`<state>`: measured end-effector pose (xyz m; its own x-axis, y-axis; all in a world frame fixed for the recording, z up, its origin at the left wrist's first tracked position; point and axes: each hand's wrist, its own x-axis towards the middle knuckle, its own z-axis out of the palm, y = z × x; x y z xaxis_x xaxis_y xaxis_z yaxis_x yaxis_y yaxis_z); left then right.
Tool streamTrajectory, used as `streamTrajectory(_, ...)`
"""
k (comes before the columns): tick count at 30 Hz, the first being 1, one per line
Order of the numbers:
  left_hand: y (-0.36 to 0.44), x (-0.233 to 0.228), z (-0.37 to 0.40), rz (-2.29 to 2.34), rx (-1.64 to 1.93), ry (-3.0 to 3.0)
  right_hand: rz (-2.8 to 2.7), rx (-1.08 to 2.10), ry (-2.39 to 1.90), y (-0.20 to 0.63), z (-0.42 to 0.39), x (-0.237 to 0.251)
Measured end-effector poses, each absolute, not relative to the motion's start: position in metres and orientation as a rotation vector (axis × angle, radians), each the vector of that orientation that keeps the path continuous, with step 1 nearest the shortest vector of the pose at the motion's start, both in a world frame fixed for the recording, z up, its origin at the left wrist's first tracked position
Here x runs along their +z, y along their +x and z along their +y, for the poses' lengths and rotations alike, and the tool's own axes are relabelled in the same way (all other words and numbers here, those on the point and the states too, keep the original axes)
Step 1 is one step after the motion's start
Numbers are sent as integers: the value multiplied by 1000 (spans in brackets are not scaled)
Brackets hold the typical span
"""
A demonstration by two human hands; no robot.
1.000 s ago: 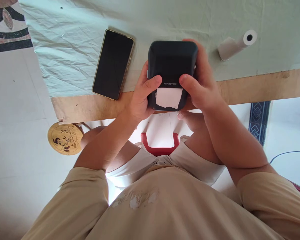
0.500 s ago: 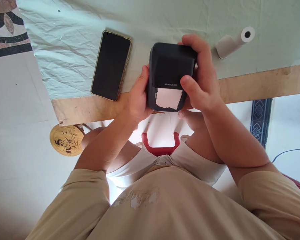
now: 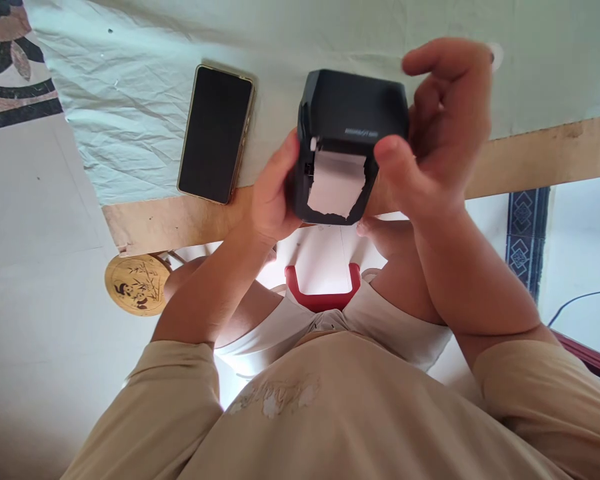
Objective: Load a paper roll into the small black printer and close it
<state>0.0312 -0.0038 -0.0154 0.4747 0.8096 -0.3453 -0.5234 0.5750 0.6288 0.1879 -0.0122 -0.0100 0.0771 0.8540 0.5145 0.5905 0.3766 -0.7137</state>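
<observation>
Label printer point(image 3: 353, 127), dark, lid raised, held above the near edge of the surface point(image 3: 530, 157); a torn white paper strip point(image 3: 336, 188) hangs from its slot. My left hand point(image 3: 273, 197) clasps its left side. My right hand point(image 3: 437, 133) is at its right side, thumb on the front by the strip, fingers loosely spread. Phone point(image 3: 215, 133), screen dark, lies left on the pale green cloth point(image 3: 130, 133). Below: white floor point(image 3: 40, 373), round bamboo-painted stool point(image 3: 137, 283), red chair frame point(image 3: 323, 293).
</observation>
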Motion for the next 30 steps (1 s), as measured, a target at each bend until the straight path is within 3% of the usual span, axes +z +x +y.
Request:
streamTrajectory(8,30,-23,-6,706,851,568,-1361,283,-1232,174,-9,-4)
streamTrajectory(17,32,-20,-7,657,889,556,-2134,242,-1733,180,-20,17)
streamTrajectory(21,30,-18,-6,655,852,565,-2239,345,-1911,179,-21,26)
streamTrajectory(25,30,-19,-6,646,850,594,-2152,465,-1827,183,-23,34)
streamTrajectory(30,30,-23,-5,637,858,593,-1541,969,-1446,198,-26,43)
